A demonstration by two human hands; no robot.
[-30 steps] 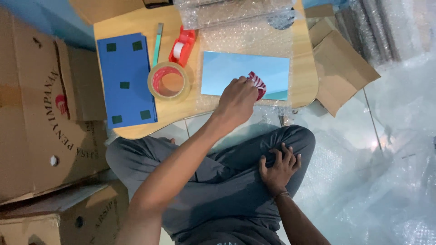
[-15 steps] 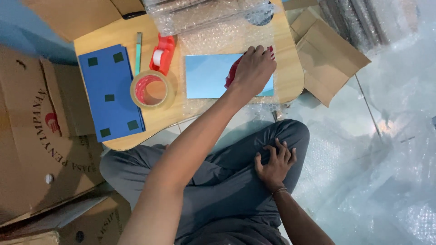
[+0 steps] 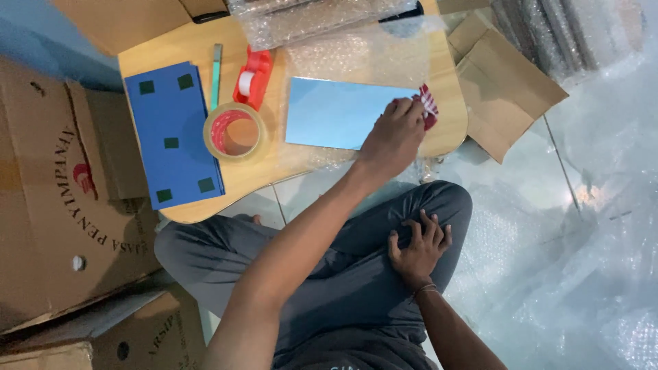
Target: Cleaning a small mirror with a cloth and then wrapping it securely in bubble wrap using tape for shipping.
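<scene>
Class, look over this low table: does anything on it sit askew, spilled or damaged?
Nothing spilled or damaged. Only the dark blue sheets lie slightly fanned, jutting past the table edge.

The left hand (image 3: 394, 137) covers most of the red and white cloth (image 3: 428, 106). The picture's top edge cuts off the bubble wrap roll (image 3: 308, 17).

Single head-worn view, looking steeply down from above the person's own lap. The low light-wood table (image 3: 288, 171) sits beyond the knees, in the upper frame; the left hand (image 3: 394, 137) reaches out over it, the right hand (image 3: 418, 243) rests nearer the camera on the thigh. Medium-close range, slightly tilted. No second view to overlap.
</scene>
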